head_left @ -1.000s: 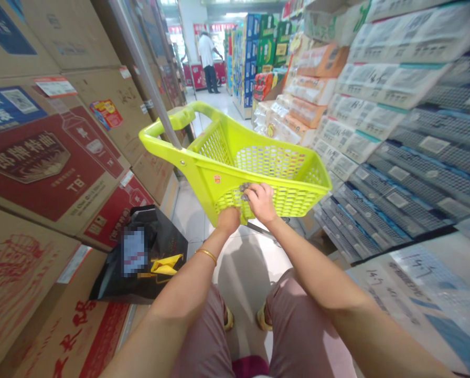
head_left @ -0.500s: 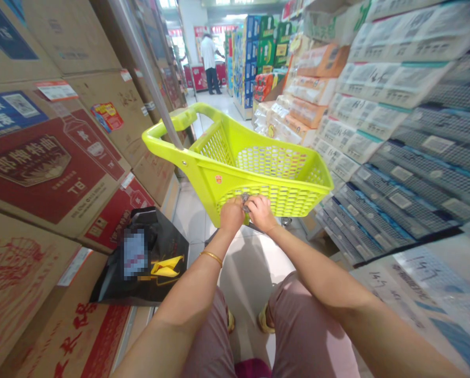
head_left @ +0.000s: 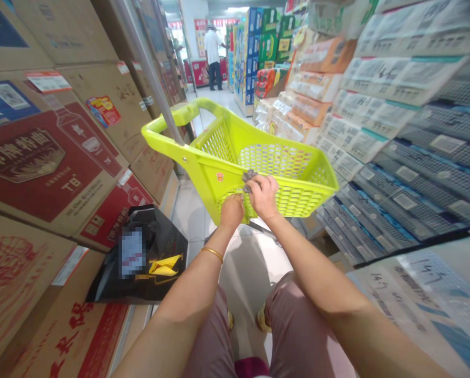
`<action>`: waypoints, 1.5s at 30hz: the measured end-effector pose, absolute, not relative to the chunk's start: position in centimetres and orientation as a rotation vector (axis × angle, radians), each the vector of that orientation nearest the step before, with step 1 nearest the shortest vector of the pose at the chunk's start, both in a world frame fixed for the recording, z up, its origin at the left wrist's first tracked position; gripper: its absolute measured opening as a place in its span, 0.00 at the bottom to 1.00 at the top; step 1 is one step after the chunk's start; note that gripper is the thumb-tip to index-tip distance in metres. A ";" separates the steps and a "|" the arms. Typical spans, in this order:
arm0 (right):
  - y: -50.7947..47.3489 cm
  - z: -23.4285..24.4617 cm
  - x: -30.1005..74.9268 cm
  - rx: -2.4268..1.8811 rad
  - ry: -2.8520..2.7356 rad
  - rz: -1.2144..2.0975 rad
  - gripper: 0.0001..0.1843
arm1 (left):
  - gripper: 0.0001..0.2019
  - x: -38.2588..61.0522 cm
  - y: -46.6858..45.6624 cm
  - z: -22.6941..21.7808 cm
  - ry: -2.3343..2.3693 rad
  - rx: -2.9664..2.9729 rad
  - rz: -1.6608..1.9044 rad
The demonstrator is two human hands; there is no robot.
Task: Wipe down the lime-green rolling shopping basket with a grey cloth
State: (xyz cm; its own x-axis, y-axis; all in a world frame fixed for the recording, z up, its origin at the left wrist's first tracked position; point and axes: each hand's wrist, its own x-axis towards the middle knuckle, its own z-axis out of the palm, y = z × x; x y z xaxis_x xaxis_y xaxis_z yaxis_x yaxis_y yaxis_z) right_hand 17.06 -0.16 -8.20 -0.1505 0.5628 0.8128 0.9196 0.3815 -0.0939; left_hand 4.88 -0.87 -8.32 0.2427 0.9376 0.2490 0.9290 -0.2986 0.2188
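A lime-green plastic shopping cart (head_left: 203, 168) stands side-on in front of me, its handle towards the left. My right hand (head_left: 264, 195) is closed on a crumpled grey cloth (head_left: 249, 178), which lies against the upper part of the cart's side wall. Lower and to the left, my left hand (head_left: 232, 211) is curled at the slotted side panel. Its fingertips are mostly hidden, and I cannot make out what they grip.
A black bag (head_left: 160, 236) with yellow trim sits on the left by stacked cartons (head_left: 50, 157). Packs of tissue paper (head_left: 380, 110) rise on the right. A metal pole (head_left: 152, 73) crosses before the cart handle. A person (head_left: 213, 55) stands far down the aisle.
My right hand has moved up the cart's side with the grey cloth, away from my left hand. The left hand stays near the same spot. The distant person has turned a little.
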 end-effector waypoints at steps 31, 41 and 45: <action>-0.6 -10.2 16.8 -1.311 -2.010 -0.566 0.12 | 0.13 4.0 -1.2 -8.4 1.858 2.535 0.433; -1.8 -12.9 17.0 -1.218 -2.336 -0.595 0.11 | 0.15 2.9 -1.0 -7.5 1.813 2.520 0.412; -1.5 -11.1 16.2 -1.185 -2.196 -0.664 0.11 | 0.13 2.3 -1.0 -7.5 1.849 2.500 0.424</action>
State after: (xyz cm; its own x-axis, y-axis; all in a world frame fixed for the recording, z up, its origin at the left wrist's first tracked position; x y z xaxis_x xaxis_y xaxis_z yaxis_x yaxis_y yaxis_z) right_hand 16.16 -1.45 -11.13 -0.4585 0.5845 0.6694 0.8575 0.4889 0.1605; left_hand 2.35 -1.01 -7.52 0.2691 0.9393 0.2129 0.9383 -0.3055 0.1621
